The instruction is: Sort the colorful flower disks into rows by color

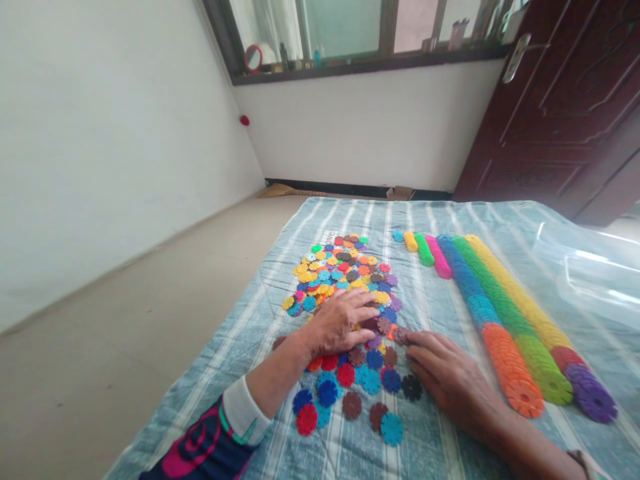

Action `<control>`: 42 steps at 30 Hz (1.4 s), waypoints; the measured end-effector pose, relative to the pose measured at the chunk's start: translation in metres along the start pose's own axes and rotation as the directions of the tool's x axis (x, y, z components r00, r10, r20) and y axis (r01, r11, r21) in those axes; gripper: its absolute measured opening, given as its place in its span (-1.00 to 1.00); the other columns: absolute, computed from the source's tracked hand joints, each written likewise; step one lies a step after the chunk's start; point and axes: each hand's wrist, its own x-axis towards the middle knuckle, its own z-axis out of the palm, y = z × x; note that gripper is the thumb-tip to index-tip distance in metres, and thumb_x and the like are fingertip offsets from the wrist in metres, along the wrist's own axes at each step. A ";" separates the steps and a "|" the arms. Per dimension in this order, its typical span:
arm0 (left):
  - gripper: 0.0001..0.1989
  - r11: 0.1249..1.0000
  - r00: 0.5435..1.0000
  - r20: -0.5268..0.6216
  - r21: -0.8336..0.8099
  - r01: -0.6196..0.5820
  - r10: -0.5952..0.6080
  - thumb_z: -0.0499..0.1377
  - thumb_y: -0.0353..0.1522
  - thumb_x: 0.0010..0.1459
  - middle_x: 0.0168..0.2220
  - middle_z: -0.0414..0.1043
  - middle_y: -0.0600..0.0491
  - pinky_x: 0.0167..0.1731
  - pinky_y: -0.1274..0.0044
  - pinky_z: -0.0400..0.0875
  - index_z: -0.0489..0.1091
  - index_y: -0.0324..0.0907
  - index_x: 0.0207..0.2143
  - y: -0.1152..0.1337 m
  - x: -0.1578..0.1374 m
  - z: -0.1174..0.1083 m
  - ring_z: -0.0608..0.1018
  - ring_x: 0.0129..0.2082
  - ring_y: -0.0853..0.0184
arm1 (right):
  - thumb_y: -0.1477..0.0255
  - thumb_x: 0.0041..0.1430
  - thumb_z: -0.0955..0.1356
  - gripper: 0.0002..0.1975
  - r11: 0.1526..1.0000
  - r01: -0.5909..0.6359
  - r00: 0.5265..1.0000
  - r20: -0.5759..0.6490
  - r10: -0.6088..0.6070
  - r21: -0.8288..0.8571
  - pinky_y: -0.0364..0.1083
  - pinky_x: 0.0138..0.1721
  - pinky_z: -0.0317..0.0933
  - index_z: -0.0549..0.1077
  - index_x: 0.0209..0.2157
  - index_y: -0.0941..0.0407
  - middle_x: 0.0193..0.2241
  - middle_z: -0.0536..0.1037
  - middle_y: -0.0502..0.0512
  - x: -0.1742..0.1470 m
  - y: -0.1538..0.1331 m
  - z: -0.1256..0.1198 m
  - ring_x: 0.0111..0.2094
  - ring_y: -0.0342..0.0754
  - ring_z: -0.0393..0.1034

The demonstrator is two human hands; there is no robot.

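Observation:
A loose pile of flower-shaped plastic discs (345,275) in many colours lies across the middle of the cloth. My left hand (343,321) rests on the pile with its fingers spread, covering some discs. To its right, my right hand (453,377) lies low over the cloth, fingers stretched out, its fingertips at the edge of a brown disc (400,335). A black disc (412,387) sits just beside that hand. Nearer to me are scattered pieces, among them a red disc (307,419) and a light-blue disc (391,429).
Overlapping discs form long rows on the right: a row ending in orange (520,393), one in lime green (553,383), one in purple (593,397). Shorter rows, including a pink row (439,257), lie farther back. A clear plastic container (600,270) stands at the right of the striped cloth (240,373).

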 end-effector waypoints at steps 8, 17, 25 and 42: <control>-0.79 0.952 0.949 -0.196 0.133 0.275 -0.247 0.11 -0.43 0.23 -0.04 0.57 -0.07 0.09 0.22 0.35 0.52 -0.15 -0.15 -0.026 -0.008 -0.001 0.52 0.02 0.16 | 0.49 0.40 0.21 -0.77 1.000 -0.002 1.000 0.017 0.002 0.005 0.03 -0.08 0.43 0.50 -0.22 0.10 -0.02 0.57 0.17 0.002 0.000 -0.001 -0.06 0.03 0.49; -0.74 0.998 0.999 0.017 0.042 0.048 -0.048 0.17 -0.36 0.25 0.12 0.49 0.02 0.19 0.11 0.25 0.50 -0.06 -0.02 0.002 0.013 0.004 0.40 0.20 0.08 | 0.49 0.41 0.20 -0.75 1.000 -0.015 1.000 0.012 0.015 0.010 0.04 -0.09 0.43 0.50 -0.23 0.10 -0.03 0.56 0.17 0.002 -0.002 0.000 -0.09 0.03 0.48; -0.77 0.963 0.964 -0.176 0.149 0.226 -0.199 0.11 -0.45 0.24 0.04 0.54 -0.04 0.15 0.19 0.30 0.52 -0.15 -0.12 -0.021 0.000 0.001 0.47 0.12 0.12 | 0.51 0.41 0.21 -0.76 0.999 -0.012 1.000 0.008 0.012 0.030 0.05 -0.10 0.42 0.49 -0.22 0.11 -0.03 0.55 0.18 0.003 -0.002 0.001 -0.09 0.03 0.48; -0.82 0.992 0.952 -0.300 -0.125 0.020 -0.057 0.11 -0.40 0.26 -0.32 0.60 0.00 -0.17 0.49 0.48 0.53 -0.18 -0.31 -0.005 -0.005 -0.002 0.60 -0.26 0.31 | 0.54 0.41 0.20 -0.79 0.997 -0.032 0.999 0.046 0.029 0.064 0.08 -0.09 0.38 0.45 -0.22 0.12 0.01 0.53 0.16 0.002 -0.001 0.003 -0.05 0.07 0.44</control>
